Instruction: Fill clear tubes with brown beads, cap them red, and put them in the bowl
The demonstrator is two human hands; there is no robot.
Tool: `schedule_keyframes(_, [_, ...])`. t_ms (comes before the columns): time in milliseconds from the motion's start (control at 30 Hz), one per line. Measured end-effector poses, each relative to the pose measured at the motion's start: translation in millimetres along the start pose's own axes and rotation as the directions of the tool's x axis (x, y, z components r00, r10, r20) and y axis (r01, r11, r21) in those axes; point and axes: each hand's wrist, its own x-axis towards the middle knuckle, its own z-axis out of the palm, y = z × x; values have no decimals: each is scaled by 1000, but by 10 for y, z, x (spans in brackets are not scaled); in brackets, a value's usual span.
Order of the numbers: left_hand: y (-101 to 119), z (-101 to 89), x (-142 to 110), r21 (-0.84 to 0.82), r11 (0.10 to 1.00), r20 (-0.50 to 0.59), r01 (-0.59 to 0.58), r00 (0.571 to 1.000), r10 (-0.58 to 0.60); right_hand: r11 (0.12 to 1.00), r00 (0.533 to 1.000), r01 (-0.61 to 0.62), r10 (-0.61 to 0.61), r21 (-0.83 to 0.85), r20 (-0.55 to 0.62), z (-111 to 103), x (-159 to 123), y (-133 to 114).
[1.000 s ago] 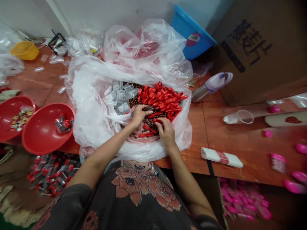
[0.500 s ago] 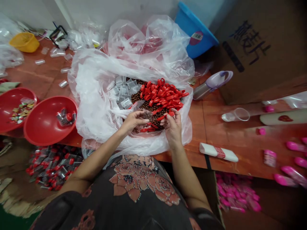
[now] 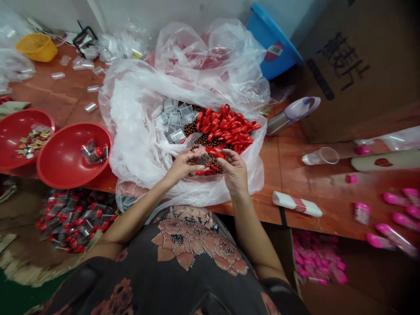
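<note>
Between the fingers and thumb of my left hand [image 3: 183,167] is a small clear plastic container [image 3: 202,159], with dark contents showing through. My right hand [image 3: 235,170] pinches a red plastic cap [image 3: 219,153] close to the container's right end; whether the two touch I cannot tell. Under both hands lie brown beads [image 3: 205,140] in an open white plastic bag [image 3: 131,127]. A heap of red caps [image 3: 226,124] with loops sits on the beads behind my right hand. Several clear containers [image 3: 173,118] lie behind my left hand.
Two red bowls [image 3: 55,153] stand at the left, one holding capped containers [image 3: 95,152]. More capped containers [image 3: 74,218] fill a box below the table edge. At right are a bottle [image 3: 290,114], a clear cup [image 3: 323,156], a white packet [image 3: 297,204] and pink-capped containers [image 3: 393,236].
My right hand has brought the red cap leftward, up to the container in my left hand. The whole view has shifted slightly.
</note>
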Motion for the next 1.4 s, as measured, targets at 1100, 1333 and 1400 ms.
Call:
schedule_keyframes(1100, [12,134,-201,-107,990,-45,-87,996,82,909,967,255,-237,-331,96,215,-282,-149])
schedule_keyframes(1333, [-40,94,-224,-120,990,-107,-71,993,58,604,771,615,-325,-507,547,36,-143,-45])
schedule_keyframes(1400, [-44,104,-246,-121,991,-106,-54,993,41,579,763,632,-348,-515,545,46,-142,23])
